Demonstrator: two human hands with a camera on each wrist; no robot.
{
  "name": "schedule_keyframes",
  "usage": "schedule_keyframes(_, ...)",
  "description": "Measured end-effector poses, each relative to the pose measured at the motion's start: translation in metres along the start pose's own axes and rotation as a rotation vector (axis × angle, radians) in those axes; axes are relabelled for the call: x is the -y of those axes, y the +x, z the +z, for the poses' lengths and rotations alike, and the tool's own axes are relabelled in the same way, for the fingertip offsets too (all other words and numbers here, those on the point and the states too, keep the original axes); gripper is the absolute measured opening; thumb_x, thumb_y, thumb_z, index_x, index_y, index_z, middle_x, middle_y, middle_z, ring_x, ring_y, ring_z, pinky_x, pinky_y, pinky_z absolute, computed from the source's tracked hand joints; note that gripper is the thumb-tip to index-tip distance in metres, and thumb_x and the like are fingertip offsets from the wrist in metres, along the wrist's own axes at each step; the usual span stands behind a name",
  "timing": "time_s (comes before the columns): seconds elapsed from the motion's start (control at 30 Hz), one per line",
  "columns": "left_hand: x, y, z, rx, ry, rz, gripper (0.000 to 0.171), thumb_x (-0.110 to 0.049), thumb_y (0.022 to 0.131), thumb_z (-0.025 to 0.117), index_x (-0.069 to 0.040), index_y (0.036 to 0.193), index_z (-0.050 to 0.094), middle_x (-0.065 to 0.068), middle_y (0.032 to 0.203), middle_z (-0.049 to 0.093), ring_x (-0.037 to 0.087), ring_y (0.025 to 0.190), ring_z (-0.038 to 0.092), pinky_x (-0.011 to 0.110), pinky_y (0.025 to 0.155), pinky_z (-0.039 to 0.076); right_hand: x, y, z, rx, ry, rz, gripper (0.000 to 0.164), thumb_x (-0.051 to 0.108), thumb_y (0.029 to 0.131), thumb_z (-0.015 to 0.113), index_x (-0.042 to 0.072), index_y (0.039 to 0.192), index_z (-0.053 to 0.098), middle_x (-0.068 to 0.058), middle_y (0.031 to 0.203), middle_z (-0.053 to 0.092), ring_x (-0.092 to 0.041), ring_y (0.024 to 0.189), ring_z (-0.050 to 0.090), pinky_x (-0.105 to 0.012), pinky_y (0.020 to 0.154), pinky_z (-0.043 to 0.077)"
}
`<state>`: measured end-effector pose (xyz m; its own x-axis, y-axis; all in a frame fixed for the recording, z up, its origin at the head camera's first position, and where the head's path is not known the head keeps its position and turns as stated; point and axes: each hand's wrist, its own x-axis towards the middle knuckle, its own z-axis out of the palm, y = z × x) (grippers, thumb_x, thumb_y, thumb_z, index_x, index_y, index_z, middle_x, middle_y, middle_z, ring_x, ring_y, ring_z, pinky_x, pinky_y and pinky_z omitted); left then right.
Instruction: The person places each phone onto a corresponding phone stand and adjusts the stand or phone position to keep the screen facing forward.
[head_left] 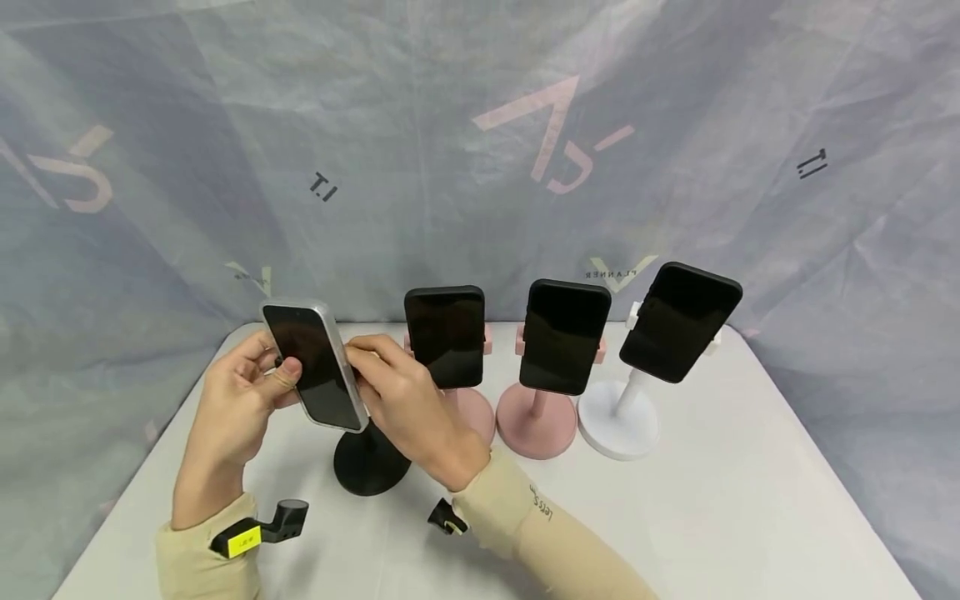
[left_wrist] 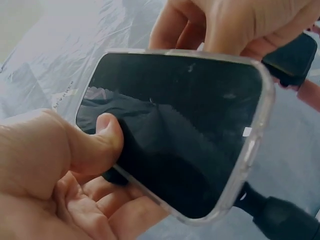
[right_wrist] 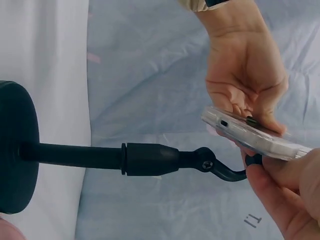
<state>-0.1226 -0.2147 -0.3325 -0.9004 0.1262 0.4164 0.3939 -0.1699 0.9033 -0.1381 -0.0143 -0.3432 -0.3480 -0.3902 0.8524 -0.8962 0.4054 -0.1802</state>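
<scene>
A dark-screened phone (head_left: 318, 379) in a clear case stands tilted at the head of a black phone stand (head_left: 367, 467). My left hand (head_left: 234, 404) holds the phone by its left edge, thumb lying over the screen (left_wrist: 170, 145) and fingers behind. At the opposite edge, my right hand (head_left: 416, 408) pinches the black clamp of the stand, close under the phone's case (right_wrist: 255, 137). The stand's stem (right_wrist: 150, 159) and curved neck show in the right wrist view. From the head, the phone hides most of the clamp.
To the right, two pink stands (head_left: 536, 429) and a white stand (head_left: 618, 425) each carry a black phone; the rightmost phone (head_left: 680, 321) leans sideways. They share a white table (head_left: 720, 517) in front of a grey printed curtain (head_left: 420, 125).
</scene>
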Motion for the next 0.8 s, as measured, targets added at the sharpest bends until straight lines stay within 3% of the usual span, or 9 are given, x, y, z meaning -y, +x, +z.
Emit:
schedule_keyframes(0.27,0.001,-0.001,-0.001,-0.010,0.011,0.012,0.026,0.009,0.093,0.055,0.013,0.119,0.056,0.006,0.101,0.071,0.018,0.091,0.069,0.030,0.073,0.058,-0.002,-0.004,-0.006,-0.002,-0.058,-0.062,0.022,-0.002,0.092,0.059,0.000,0.112,0.067,-0.010,0.112,0.064,-0.011,0.103,0.061,-0.012,0.090,0.046)
schedule_keyframes(0.47,0.002,0.000,-0.001,-0.032,0.005,0.020,0.024,0.008,0.093,0.056,0.012,0.117,0.058,0.004,0.100,0.072,0.017,0.090,0.069,0.029,0.073,0.057,-0.003,-0.005,-0.014,0.086,-0.128,-0.086,0.023,0.005,0.094,0.060,0.002,0.117,0.065,-0.009,0.117,0.064,-0.011,0.109,0.061,-0.012,0.092,0.045)
schedule_keyframes(0.8,0.001,0.002,0.006,-0.179,0.103,-0.024,0.018,0.004,0.090,0.063,0.013,0.106,0.061,0.000,0.092,0.071,0.014,0.084,0.070,0.026,0.068,0.058,-0.003,-0.005,-0.028,0.211,-0.226,-0.089,0.025,0.010,0.098,0.054,0.004,0.122,0.060,-0.005,0.120,0.063,-0.009,0.110,0.060,-0.013,0.088,0.048)
